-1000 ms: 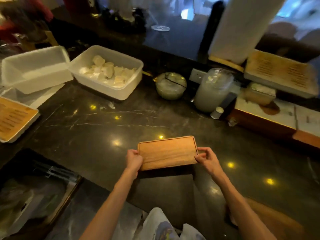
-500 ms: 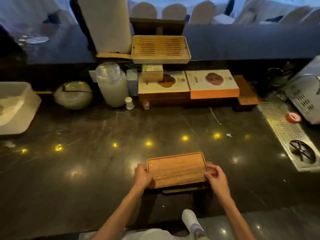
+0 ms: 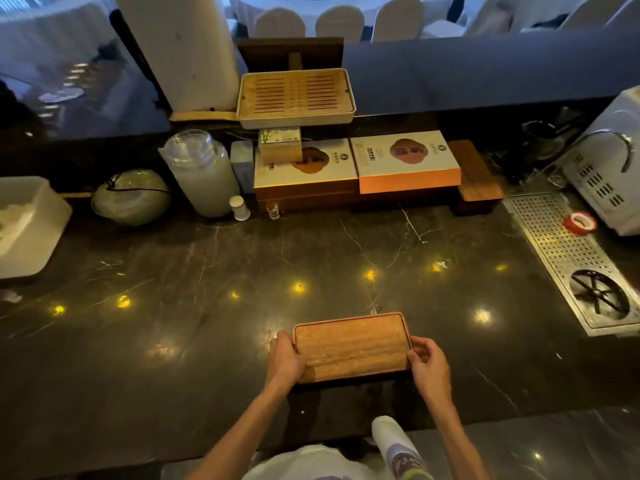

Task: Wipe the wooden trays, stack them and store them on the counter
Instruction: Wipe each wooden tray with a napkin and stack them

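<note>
A small rectangular wooden tray (image 3: 351, 344) with a raised rim lies flat near the front edge of the dark marble counter (image 3: 207, 306). My left hand (image 3: 285, 360) grips its left short edge. My right hand (image 3: 429, 363) holds its right short edge with the fingers curled around the side. Whether another tray lies underneath it is hidden. A plain wooden board (image 3: 476, 171) rests on a dark block at the back right.
Along the back stand a slatted tea tray (image 3: 296, 97), two boxed gift sets (image 3: 405, 161), a frosted jar (image 3: 201, 171) and a round glass bowl (image 3: 130, 197). A white tub (image 3: 27, 226) sits at left. A perforated metal drain rack (image 3: 568, 258) lies at right.
My view has swung right along the counter, from the white tubs to the boxes and the drain rack. Both hands have kept hold of the tray, which now lies flat on the counter.
</note>
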